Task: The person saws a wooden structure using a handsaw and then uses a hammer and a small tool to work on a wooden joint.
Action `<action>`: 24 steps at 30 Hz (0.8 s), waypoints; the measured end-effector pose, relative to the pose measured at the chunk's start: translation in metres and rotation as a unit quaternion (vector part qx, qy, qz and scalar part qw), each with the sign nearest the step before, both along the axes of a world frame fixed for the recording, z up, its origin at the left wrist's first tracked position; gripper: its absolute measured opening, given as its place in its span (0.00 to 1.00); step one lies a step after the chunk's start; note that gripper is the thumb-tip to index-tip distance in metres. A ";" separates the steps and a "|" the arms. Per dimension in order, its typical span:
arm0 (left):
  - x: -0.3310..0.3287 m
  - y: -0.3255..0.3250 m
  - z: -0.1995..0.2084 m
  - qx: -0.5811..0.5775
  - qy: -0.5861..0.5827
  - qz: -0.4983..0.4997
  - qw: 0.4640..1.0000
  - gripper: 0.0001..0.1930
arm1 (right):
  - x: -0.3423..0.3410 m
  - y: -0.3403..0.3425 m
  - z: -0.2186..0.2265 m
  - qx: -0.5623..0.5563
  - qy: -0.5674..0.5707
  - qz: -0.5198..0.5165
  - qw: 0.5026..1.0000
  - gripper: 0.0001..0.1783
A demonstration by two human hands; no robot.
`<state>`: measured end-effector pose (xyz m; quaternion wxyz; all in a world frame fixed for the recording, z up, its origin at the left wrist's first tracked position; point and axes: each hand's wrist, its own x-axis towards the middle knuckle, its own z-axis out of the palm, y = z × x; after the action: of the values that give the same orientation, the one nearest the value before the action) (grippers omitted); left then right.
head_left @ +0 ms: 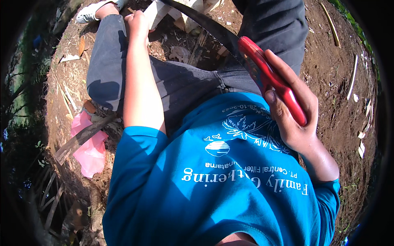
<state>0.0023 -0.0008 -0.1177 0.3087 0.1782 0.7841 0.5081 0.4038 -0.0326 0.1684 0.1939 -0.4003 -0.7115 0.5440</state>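
My right hand (295,98) is wrapped round the red handle of a hand saw (273,78). From the handle its dark toothed blade runs up and left to the top edge, where the tip is cut off from view. My left hand (137,23) is closed at the side of a pale piece of wood (156,13), its fingers partly hidden. The blade passes over or beside this wood near the top edge; whether they touch I cannot tell. Another pale, rough-cut wood block (189,20) lies just right of it, under the blade.
Wood chips and offcuts (179,53) lie on the brown soil between my dark-trousered legs. At the left are a pink plastic sheet (92,143) and a stick (84,137) across it. Thin wood strips (353,78) lie on the right. A white shoe (88,13) shows at top left.
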 end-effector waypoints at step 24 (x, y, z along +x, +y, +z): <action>0.018 0.000 0.027 -0.054 -0.016 -0.044 0.997 0.19 | -0.013 0.013 -0.007 -0.056 0.014 -0.003 0.998 0.29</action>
<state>0.0198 -0.0011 -0.0903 0.3520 0.1877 0.7968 0.4538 0.3906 -0.0195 0.1618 0.1828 -0.4048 -0.6763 0.5877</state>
